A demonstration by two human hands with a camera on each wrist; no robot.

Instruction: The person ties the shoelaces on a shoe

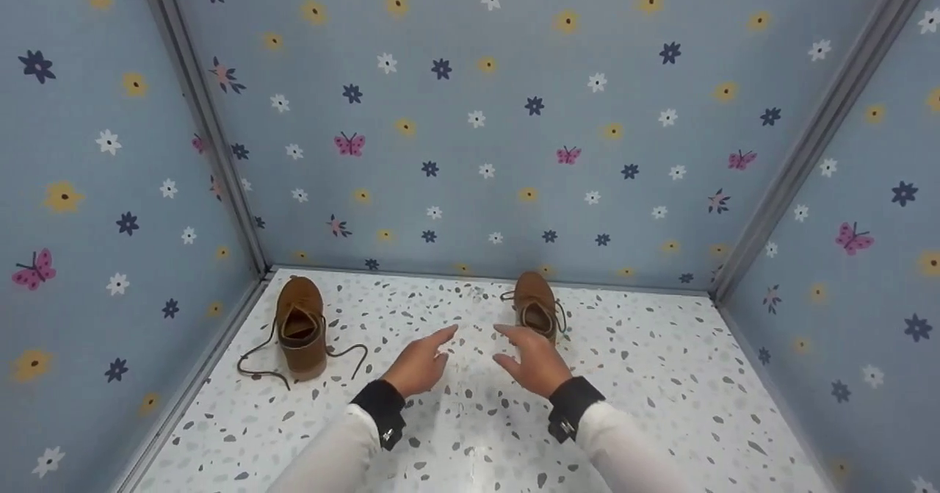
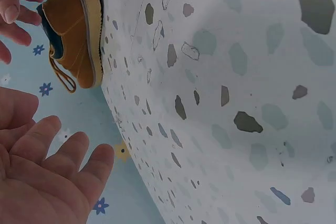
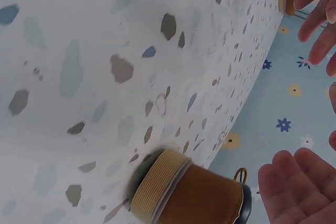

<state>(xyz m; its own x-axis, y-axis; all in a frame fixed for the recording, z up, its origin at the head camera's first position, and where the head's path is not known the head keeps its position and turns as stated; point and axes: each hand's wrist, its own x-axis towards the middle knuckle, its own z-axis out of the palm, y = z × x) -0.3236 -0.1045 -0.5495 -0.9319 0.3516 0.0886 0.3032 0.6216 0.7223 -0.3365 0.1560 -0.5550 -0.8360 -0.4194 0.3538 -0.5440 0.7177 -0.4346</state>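
Both hands hover over the speckled surface, palms toward each other and fingers loosely extended, with nothing in them. My left hand [image 1: 420, 364] is left of centre, to the right of a brown lace-up shoe [image 1: 302, 357] whose loose laces trail out on both sides. My right hand [image 1: 536, 361] overlaps the heel of the other brown shoe [image 1: 534, 296] in the head view. That shoe stands near the back wall, toe toward it, its laces at its sides. In the right wrist view its tan heel and sole [image 3: 160, 187] show close below the fingers.
A white terrazzo-patterned surface [image 1: 470, 412] lies beneath. Blue panels printed with flowers and butterflies rise at the back [image 1: 477, 140], left [image 1: 81, 221] and right [image 1: 866, 272]. Grey metal posts [image 1: 213, 126] mark the corners.
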